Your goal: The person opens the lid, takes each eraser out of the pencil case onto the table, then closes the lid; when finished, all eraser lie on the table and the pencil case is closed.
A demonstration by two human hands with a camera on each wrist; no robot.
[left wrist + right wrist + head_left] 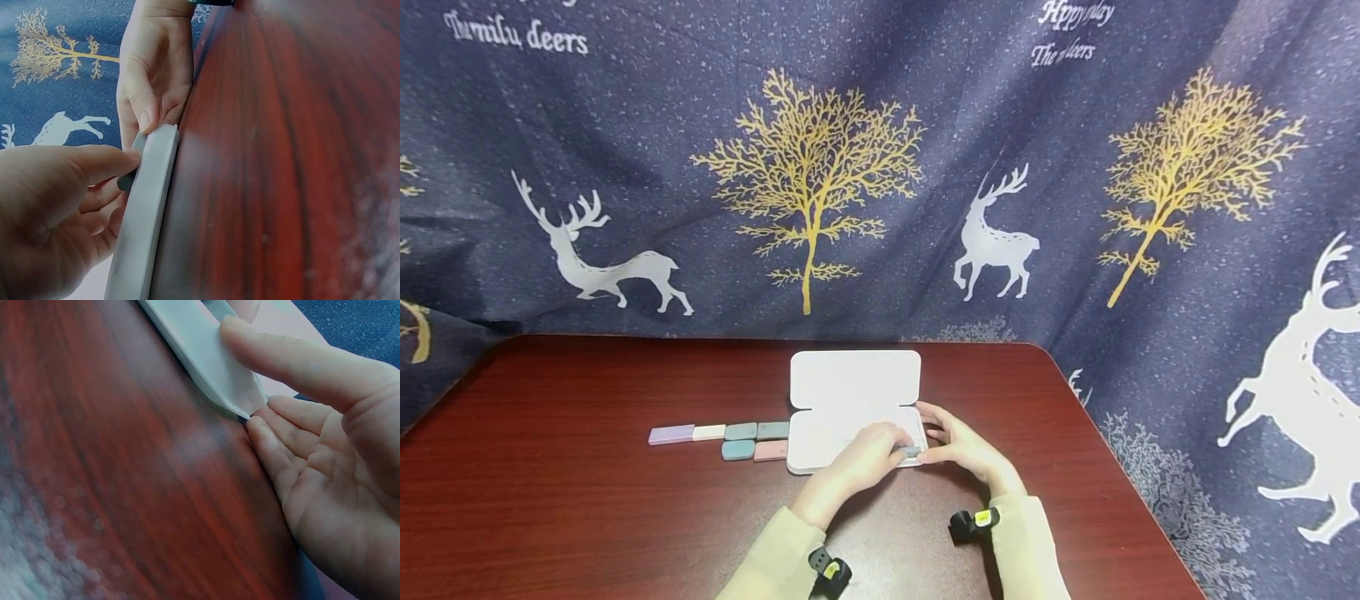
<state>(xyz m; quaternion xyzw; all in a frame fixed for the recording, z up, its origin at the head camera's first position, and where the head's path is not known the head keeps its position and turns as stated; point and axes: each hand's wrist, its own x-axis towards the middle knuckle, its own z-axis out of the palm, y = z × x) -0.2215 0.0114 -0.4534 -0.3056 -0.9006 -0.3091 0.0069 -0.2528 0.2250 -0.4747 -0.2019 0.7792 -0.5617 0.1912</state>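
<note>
A white hinged case (822, 437) lies on the table with its lid (855, 379) folded back. My left hand (868, 454) reaches into its right part and pinches a small dark grey-green block (910, 452) by the front wall. The left wrist view shows the thumb on the block (127, 181), just inside the white wall (145, 219). At the case's right end, my right hand (964, 443) holds the rim. Its thumb (281, 359) lies over the wall and the other fingers (269, 437) are against the outside. The block's far side is hidden behind the fingers.
Left of the case, several flat blocks lie in two rows: purple (672, 435), white (709, 432), teal (741, 431) and grey-green (772, 431) behind, another teal (738, 450) and pink (771, 451) in front. A dark blue patterned cloth (865, 167) hangs behind the red-brown table (587, 517).
</note>
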